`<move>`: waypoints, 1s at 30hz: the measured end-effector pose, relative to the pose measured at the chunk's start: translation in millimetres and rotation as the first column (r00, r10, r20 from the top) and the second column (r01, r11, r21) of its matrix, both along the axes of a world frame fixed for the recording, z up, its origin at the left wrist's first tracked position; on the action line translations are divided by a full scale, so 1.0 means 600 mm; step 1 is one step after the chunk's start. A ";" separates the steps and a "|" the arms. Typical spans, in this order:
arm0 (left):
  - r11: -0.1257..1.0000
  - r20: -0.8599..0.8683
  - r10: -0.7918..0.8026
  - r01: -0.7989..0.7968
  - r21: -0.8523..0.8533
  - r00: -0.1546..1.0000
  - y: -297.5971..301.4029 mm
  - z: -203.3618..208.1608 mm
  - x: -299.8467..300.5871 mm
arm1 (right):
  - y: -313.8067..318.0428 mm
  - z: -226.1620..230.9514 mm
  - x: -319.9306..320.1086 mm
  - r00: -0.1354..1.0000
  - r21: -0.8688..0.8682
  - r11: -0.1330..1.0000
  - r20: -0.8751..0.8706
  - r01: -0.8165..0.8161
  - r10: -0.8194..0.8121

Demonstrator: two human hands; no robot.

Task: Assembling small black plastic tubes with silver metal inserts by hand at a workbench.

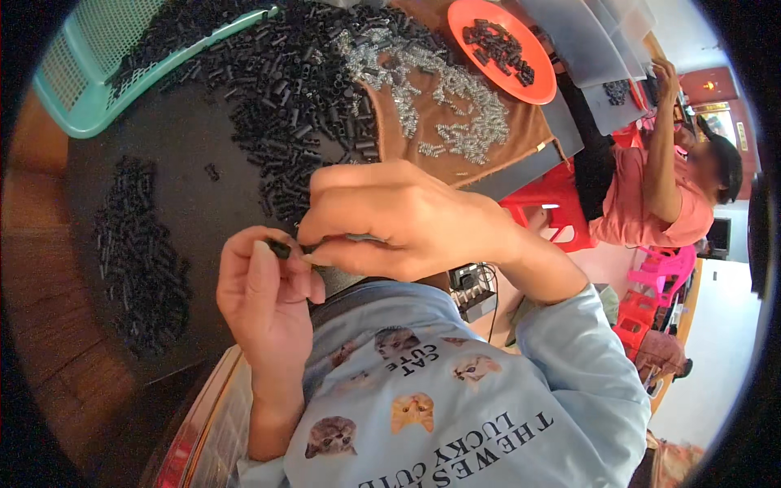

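My left hand (264, 297) pinches a small black plastic piece (279, 248) between thumb and fingers. Against that piece, the fingertips of my right hand (399, 215) are pressed together; a thin dark sliver shows under its curled fingers, too small to name. Both hands meet over the near edge of the dark table (203, 207). Beyond them spreads a big heap of small black plastic parts (281, 98). Small silver springs (472, 122) lie scattered over a brown cloth (399, 159) to the right of that heap.
A separate pile of black pieces (142, 260) lies at the left. A teal mesh basket (81, 122) tilts at the far left, spilling parts. An orange plate (543, 85) holds more black parts. At the right, a person in a pink shirt (643, 199) sits near red stools (553, 203).
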State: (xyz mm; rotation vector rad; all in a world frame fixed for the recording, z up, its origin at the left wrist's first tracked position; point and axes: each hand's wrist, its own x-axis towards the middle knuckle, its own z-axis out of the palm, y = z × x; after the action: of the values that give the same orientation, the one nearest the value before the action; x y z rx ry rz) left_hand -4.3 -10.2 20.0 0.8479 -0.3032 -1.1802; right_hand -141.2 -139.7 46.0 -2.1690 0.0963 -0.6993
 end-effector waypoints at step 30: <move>0.973 0.094 -0.199 0.208 -0.101 0.975 -0.005 -0.030 -0.012 | -0.128 -0.002 -0.218 0.699 -0.511 0.724 -0.291 0.464 -0.653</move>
State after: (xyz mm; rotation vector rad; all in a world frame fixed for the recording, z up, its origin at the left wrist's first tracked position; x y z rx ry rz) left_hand -11.4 -13.5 1.9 0.7834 -0.5293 -1.3079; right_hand -271.8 -216.4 44.8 -2.6993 1.0121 -0.5522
